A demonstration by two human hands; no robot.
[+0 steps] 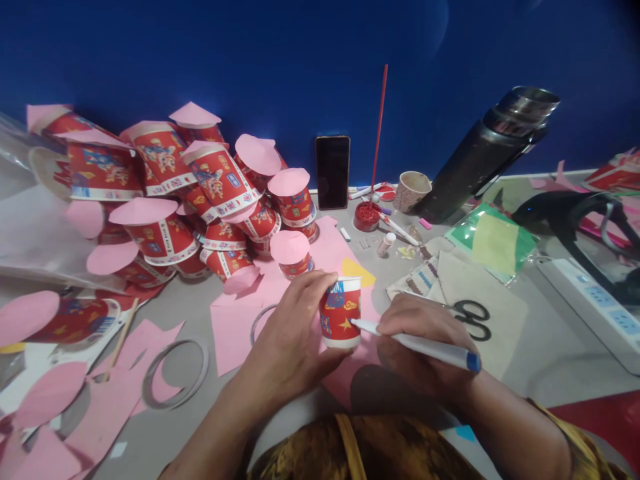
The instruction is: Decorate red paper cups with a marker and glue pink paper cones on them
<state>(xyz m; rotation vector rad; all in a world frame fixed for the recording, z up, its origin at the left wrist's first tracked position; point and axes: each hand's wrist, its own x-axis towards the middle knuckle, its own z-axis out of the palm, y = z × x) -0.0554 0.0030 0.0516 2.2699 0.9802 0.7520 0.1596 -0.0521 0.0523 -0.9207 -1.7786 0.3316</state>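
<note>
My left hand point(295, 333) is wrapped round a red paper cup point(341, 313) printed with gold stars and blue figures. The cup stands nearly upright, white rim at the top. Between the fingers of my right hand point(420, 347) is a white marker point(430, 350) with a blue end. Its blue tip points left and meets, or almost meets, the cup's side near a gold star; I cannot tell which. Just behind the cup stands a small red cup with a round pink paper top point(291, 250). Pink paper point(240, 330) lies under and around my hands.
Many red cups with pink tops point(163, 233) are piled at the left. A tape roll point(175, 375) and pink scraps lie front left. A phone point(333, 173) leans on the blue wall. Scissors point(470, 319), a black flask point(480, 157) and a power strip point(595, 310) are on the right.
</note>
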